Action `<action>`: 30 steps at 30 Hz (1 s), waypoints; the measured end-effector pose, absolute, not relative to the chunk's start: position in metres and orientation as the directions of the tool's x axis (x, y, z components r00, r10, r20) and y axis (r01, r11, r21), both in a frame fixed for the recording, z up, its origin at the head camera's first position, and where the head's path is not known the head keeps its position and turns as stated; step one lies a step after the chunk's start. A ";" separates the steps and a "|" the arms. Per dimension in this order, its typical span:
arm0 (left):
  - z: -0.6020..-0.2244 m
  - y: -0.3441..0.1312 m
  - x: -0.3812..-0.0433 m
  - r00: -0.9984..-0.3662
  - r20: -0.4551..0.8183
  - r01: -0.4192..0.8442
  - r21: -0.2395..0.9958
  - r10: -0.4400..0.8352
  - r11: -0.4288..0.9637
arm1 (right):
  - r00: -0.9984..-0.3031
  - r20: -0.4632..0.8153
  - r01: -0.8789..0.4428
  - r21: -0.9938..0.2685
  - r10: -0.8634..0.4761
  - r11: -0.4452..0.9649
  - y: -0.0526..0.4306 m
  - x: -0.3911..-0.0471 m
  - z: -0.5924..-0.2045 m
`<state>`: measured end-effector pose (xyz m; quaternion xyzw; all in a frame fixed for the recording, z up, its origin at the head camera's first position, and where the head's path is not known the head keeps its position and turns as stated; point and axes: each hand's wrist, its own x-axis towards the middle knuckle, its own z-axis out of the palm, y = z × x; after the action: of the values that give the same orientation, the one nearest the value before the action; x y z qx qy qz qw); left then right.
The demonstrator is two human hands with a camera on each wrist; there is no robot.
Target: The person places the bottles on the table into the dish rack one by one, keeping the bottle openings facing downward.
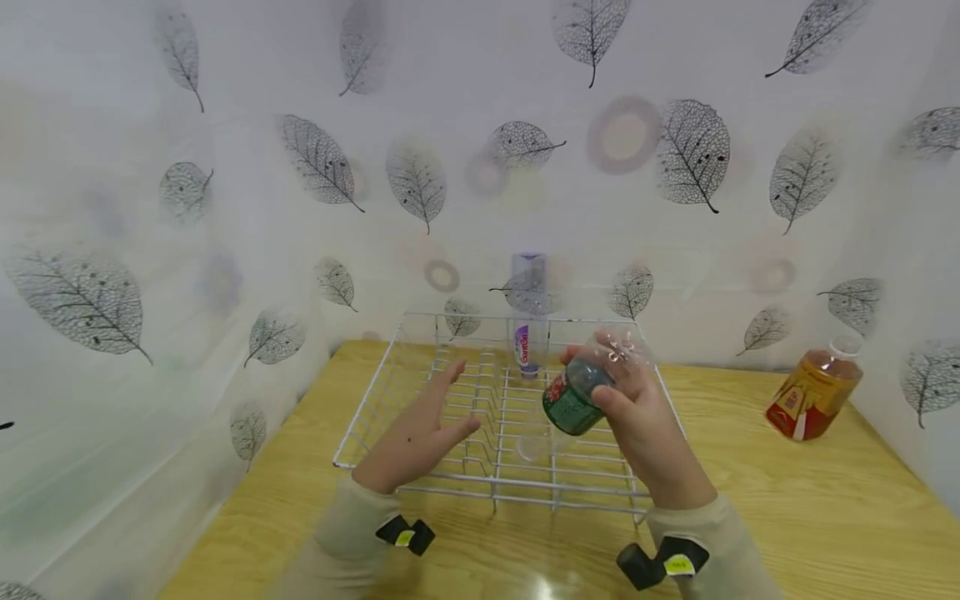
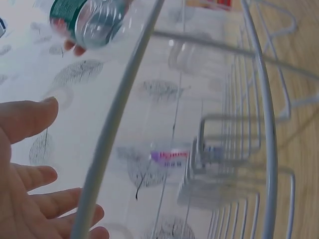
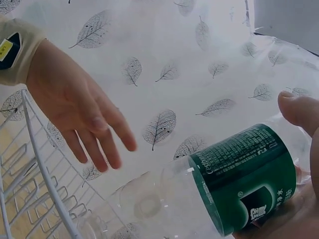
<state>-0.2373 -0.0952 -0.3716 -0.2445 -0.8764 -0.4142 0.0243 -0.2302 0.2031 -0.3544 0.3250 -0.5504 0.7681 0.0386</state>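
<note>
In the head view my right hand (image 1: 637,417) grips a clear plastic bottle (image 1: 570,404) with a green label. The bottle is tilted over the white wire dish rack (image 1: 517,483), its base up in my palm and its clear narrow end pointing down toward the wires. My left hand (image 1: 412,433) is over the left part of the rack, fingers extended and holding nothing. The right wrist view shows the green label (image 3: 244,179) close up, with my thumb beside the bottle. A clear bottle (image 1: 527,342) with a purple and white label stands on end toward the rack's back.
On the wooden table (image 1: 750,500), far right, stands a bottle (image 1: 813,396) with an orange and red label. A pale curtain (image 1: 480,208) printed with leaves hangs behind the table and along its sides. Upright wire dividers (image 1: 487,400) line the rack's middle.
</note>
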 end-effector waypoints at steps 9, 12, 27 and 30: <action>-0.377 -0.143 -0.238 -0.921 0.217 0.382 0.658 0.323 0.649 | -0.806 0.505 -0.401 -0.849 -0.308 -0.343 0.206 -0.232 -0.354; -0.377 -0.155 -0.241 -0.928 0.210 0.370 0.637 0.309 0.677 | -0.813 0.497 -0.402 -0.856 -0.305 -0.324 0.206 -0.232 -0.354; -0.403 -0.208 -0.250 -0.977 0.065 0.181 0.760 0.203 0.625 | -0.834 0.465 -0.394 -0.879 -0.296 -0.268 0.209 -0.233 -0.356; -0.408 -0.208 -0.252 -0.976 0.052 0.160 0.827 0.211 0.539 | -0.825 0.477 -0.426 -0.877 -0.303 -0.220 0.213 -0.235 -0.356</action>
<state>-0.2518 -0.2084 -0.4076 -0.1058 -0.8768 -0.4684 -0.0270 -0.2347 0.2132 -0.3556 0.2924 -0.6230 0.7242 0.0427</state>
